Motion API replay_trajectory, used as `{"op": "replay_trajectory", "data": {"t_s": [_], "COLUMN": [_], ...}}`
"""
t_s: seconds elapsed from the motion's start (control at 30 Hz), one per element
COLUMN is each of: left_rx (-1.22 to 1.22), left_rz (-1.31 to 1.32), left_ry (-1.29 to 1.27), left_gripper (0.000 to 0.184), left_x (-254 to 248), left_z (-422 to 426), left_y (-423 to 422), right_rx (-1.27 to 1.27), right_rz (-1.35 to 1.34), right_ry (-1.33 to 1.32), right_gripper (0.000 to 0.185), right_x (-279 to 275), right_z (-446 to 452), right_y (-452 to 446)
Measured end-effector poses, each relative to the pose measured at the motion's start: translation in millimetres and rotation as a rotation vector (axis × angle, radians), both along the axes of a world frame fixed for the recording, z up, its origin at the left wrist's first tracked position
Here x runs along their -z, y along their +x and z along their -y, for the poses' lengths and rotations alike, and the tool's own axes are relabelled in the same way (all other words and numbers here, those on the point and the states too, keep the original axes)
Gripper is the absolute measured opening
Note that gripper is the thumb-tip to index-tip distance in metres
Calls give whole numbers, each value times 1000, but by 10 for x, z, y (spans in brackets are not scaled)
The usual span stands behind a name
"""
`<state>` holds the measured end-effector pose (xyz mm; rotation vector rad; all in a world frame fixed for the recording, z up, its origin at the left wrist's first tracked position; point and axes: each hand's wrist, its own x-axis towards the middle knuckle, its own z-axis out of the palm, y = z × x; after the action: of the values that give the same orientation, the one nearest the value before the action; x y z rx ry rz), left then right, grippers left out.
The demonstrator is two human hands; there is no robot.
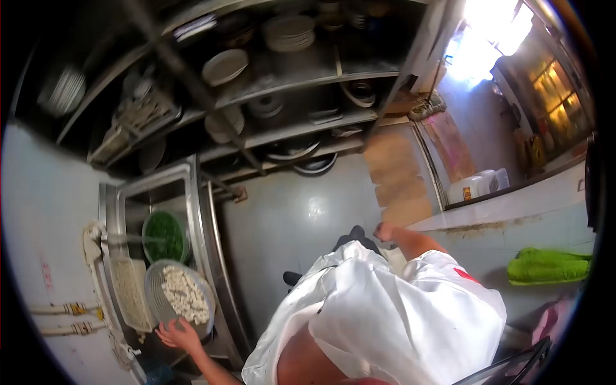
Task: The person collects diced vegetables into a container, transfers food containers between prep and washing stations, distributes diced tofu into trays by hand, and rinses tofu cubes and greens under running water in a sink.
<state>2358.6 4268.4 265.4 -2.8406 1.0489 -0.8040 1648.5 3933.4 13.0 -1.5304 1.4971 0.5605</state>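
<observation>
My left hand (179, 335) is at the lower rim of a round, pale colander (154, 292), its fingers apart. Whether the fingertips touch the rim I cannot tell. White cubed pieces (186, 295), perhaps tofu, fill one side of the colander. Behind it, a green basin (182, 232) holds chopped greens (162, 236) under a tap spout (131, 239). A rectangular pale basket (142, 308) lies along the wall side. My right hand (384, 232) hangs low over the floor by my white clothing, fingers curled, with nothing visible in them.
The metal sink (192, 186) stands along the left wall. Dark shelves (289, 90) with stacked plates (289, 32) and bowls run across the back. Flattened cardboard (398, 179) lies on the floor by a doorway at the right. A green cloth (548, 266) hangs on the right wall.
</observation>
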Motion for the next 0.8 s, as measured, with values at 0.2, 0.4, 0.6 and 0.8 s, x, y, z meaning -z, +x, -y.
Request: {"op": "replay_trajectory", "data": {"t_s": [0.2,0.4,0.6,0.8], "left_rx": [708,763,960,1085], "left_rz": [-559,-1025,-947,-1173], "left_ry": [-228,503,1117,1073], "left_gripper": [21,30,38,37], "left_x": [100,1086,2101,2780], "left_z": [2211,4025,5835,7925], "left_y": [-1737,-3192,-4738,-7757], "right_rx": [174,612,935,1303], "right_rz": [96,86,-37,-12], "right_ry": [-177,-346,-386,-239], "right_gripper": [30,33,35,37], "right_x": [452,293,448,375], "right_z": [471,650,724,774], "right_y": [-1294,-2754,-4133,-5066]}}
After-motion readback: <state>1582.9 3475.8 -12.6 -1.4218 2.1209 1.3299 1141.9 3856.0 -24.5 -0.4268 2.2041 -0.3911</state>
